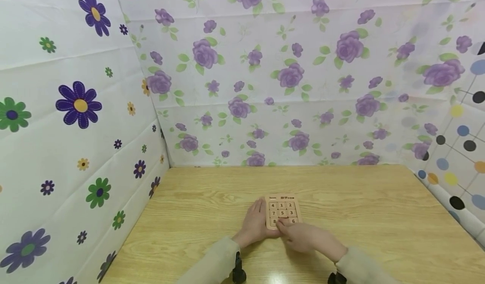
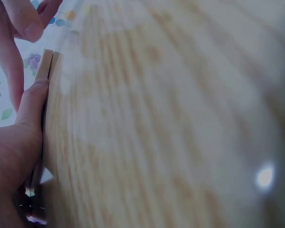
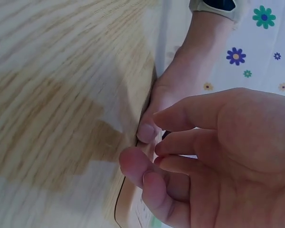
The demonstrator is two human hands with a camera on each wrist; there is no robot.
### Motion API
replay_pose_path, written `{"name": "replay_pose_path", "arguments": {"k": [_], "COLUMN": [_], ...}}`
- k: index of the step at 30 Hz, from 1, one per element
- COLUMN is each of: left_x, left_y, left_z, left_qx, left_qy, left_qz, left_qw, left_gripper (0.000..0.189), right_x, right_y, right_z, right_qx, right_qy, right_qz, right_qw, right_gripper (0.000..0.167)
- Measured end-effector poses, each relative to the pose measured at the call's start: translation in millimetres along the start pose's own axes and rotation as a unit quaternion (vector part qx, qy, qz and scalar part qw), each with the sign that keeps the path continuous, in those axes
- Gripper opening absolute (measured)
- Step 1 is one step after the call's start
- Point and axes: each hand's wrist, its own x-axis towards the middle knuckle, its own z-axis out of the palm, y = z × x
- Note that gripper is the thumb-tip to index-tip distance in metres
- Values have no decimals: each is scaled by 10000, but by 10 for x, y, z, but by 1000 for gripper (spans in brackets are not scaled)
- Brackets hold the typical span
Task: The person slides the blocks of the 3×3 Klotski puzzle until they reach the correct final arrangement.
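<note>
A square wooden number sliding puzzle (image 1: pixel 282 205) lies flat on the table in the head view. Its visible tiles read 4, 1, 2 in the far row, 7, 5, 3 in the middle, 8 and 6 at the near corners. My left hand (image 1: pixel 254 226) grips the frame, fingers along the left side and thumb against the near edge. Over the near row is my right hand (image 1: pixel 300 236), fingertips at the middle spot, which they hide. In the right wrist view the right hand's fingers (image 3: pixel 168 194) bend loosely above the puzzle edge (image 3: pixel 127 202).
The pale wood-grain table (image 1: pixel 204 199) extends around the puzzle on every side. A rose-patterned cloth (image 1: pixel 238 107) hangs along its far edge. Flowered sheeting (image 1: pixel 125 157) borders the left, and a dotted cloth (image 1: pixel 462 157) the right.
</note>
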Motion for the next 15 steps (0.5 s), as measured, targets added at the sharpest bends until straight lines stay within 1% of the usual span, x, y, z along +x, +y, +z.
{"name": "replay_pose_path", "arguments": {"k": [5,13,15], "left_x": [4,-5,-6], "left_y": [-6,-4,-1], "left_z": [3,-2,-3], "left_qx": [98,14,-9], "left_qy": [-37,-43,-1], "left_qz": [9,-1,18], "left_qw": [9999,10000,10000], "left_gripper": [122,122,123], "right_x": [40,32,24], "right_y": [-55,-51,-40], "right_z": [8,20,27], "right_qx": [-122,-209,-216], "right_qy": [28,62,97], "right_qz": [-25,-18,-19], "right_qw": [9999,9998,9997], "right_gripper": [54,54,54]}}
